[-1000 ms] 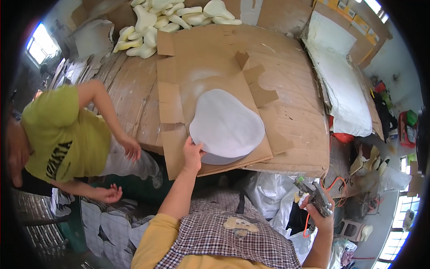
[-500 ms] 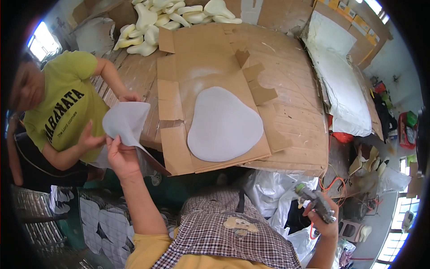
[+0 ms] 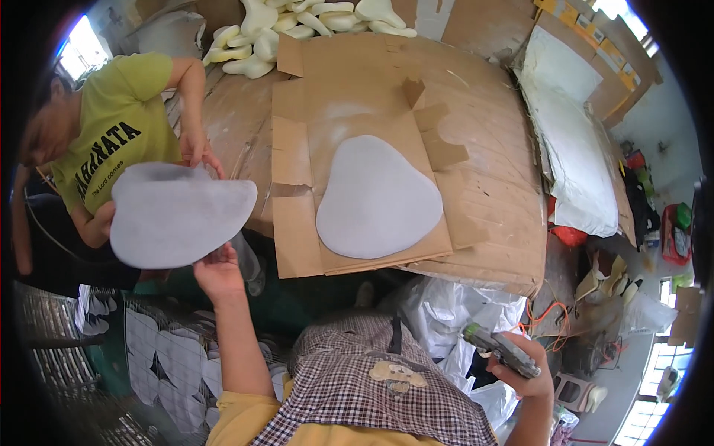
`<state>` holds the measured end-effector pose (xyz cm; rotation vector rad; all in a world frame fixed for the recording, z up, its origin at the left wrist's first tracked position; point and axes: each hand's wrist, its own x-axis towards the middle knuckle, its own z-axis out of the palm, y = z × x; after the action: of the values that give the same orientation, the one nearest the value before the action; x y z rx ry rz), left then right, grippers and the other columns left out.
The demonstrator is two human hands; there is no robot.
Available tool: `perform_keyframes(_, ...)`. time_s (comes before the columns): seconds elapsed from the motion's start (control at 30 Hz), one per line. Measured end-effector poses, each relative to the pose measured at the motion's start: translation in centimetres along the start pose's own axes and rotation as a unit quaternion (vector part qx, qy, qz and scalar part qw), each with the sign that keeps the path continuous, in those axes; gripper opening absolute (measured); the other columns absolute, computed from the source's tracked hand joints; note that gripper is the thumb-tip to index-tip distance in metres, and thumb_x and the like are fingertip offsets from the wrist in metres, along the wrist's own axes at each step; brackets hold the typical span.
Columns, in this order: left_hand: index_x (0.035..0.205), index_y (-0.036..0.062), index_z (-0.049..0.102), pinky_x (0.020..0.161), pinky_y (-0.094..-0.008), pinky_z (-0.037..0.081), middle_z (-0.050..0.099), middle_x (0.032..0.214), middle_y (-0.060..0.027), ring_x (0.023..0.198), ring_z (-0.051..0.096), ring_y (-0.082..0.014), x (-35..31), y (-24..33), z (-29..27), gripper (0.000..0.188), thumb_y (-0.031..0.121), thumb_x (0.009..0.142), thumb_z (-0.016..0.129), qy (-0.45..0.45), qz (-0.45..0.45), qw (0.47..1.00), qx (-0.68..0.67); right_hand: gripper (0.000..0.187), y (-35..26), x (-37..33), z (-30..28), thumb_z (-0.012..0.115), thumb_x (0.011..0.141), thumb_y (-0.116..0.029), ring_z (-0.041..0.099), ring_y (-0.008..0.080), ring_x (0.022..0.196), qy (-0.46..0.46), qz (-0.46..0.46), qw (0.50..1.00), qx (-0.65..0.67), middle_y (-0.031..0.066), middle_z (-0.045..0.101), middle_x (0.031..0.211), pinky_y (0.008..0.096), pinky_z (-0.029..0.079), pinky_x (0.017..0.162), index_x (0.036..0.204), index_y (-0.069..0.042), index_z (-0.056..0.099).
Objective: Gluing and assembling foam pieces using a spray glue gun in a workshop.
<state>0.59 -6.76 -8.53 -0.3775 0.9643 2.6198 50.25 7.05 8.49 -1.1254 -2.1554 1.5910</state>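
At the lower right edge of a grey rounded sheet, my left hand grips the rim with its fingers. A co-worker in a yellow-green shirt holds the same sheet with one hand at its top edge and the other at its left side. My right hand is wrapped round a metal spray gun, its green-tipped end turned to the left. A second grey sheet, a rounded triangle, lies flat on the brown cardboard in front of me.
Cream saddle-shaped foam pieces are heaped at the table's far left. A white-covered board stands at the right. Below the table are clear plastic bags and an orange hose. Wire racks with grey pieces stand lower left.
The held sheet was folded over and now hangs spread out, its broad face showing. The co-worker's hands have shifted along it. My spray gun has moved slightly left and down.
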Motion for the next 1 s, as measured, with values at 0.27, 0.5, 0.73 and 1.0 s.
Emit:
perform_keyframes(0.27, 0.092, 0.0054, 0.057, 0.068, -0.0353, 0.050, 0.061, 0.087, -0.0070, 0.076, 0.061, -0.0253, -1.3, -4.7, -4.2, 0.023, 0.027, 0.088, 0.052, 0.089, -0.108, 0.988, 0.070, 0.048, -0.4, 3.9, 1.1, 0.070, 0.074, -0.004, 0.057, 0.0101, 0.075, 0.127, -0.023, 0.988, 0.082, 0.0037, 0.060, 0.083, 0.0238, 0.046, 0.069, 0.119, 0.003, 0.054)
perform_keyframes(0.5, 0.096, 0.0066, 0.057, 0.064, -0.0308, 0.049, 0.061, 0.088, -0.0048, 0.070, 0.060, -0.0205, -1.5, -7.6, -4.3, 0.016, 0.020, 0.087, 0.057, 0.067, -0.141, 0.980, 0.123, 0.050, 0.8, 0.6, -1.7, 0.073, 0.077, -0.014, 0.055, 0.0096, 0.075, 0.219, 0.011, 0.973, 0.071, 0.0018, 0.058, 0.084, 0.0235, 0.045, 0.068, 0.118, 0.005, 0.053)
perform_keyframes(0.73, 0.095, 0.0066, 0.057, 0.059, -0.0299, 0.048, 0.057, 0.083, -0.0035, 0.065, 0.057, -0.0183, -0.7, -11.2, -4.3, 0.014, 0.017, 0.085, 0.058, 0.037, -0.172, 0.969, 0.171, 0.048, 1.1, -3.2, -2.2, 0.073, 0.074, -0.012, 0.056, 0.0072, 0.071, 0.178, 0.075, 0.981, 0.024, 0.0006, 0.061, 0.078, 0.0221, 0.046, 0.066, 0.115, 0.005, 0.056)
perform_keyframes(1.0, 0.101, 0.0075, 0.053, 0.050, -0.0256, 0.045, 0.055, 0.084, -0.0050, 0.058, 0.057, -0.0171, -2.1, -15.5, -3.3, 0.017, 0.013, 0.084, 0.055, 0.000, -0.173, 0.940, 0.295, 0.054, 1.5, 2.3, -0.8, 0.071, 0.073, -0.006, 0.060, 0.0166, 0.069, 0.043, -0.006, 0.999, 0.029, 0.0094, 0.061, 0.078, 0.0301, 0.049, 0.066, 0.121, 0.006, 0.051)
